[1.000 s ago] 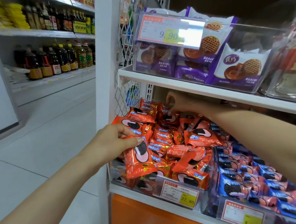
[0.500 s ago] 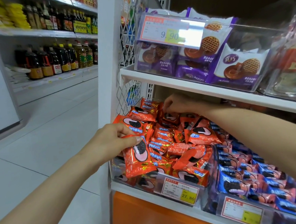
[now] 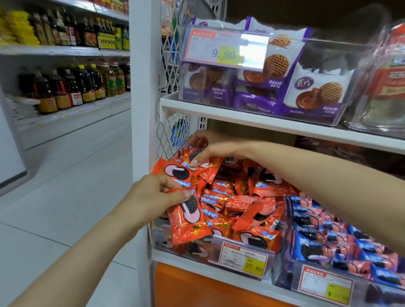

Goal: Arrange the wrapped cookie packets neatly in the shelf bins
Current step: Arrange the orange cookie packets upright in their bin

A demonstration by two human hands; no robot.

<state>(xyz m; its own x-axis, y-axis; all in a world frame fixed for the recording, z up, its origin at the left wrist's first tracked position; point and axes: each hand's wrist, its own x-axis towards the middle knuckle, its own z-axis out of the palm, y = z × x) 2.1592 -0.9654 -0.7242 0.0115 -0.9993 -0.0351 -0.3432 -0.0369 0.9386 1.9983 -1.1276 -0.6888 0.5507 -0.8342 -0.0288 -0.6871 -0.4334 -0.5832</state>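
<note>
Presently, my left grip pinches one orange foil-wrapped cookie packet upright at the front-left corner of the clear plastic shelf bin, probably lifted aside to free room beneath. My right grip reaches under the white upper shelf, fingertips closed on a second orange packet at the heap's back-left, seemingly to square it. Blue wrapped packets fill the neighbouring bin, just beside

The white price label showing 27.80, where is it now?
In the head view, lower centre: the white price label sits on the front of the clear plastic bin of red cookie packets, left of the blue cookie packets.
</note>
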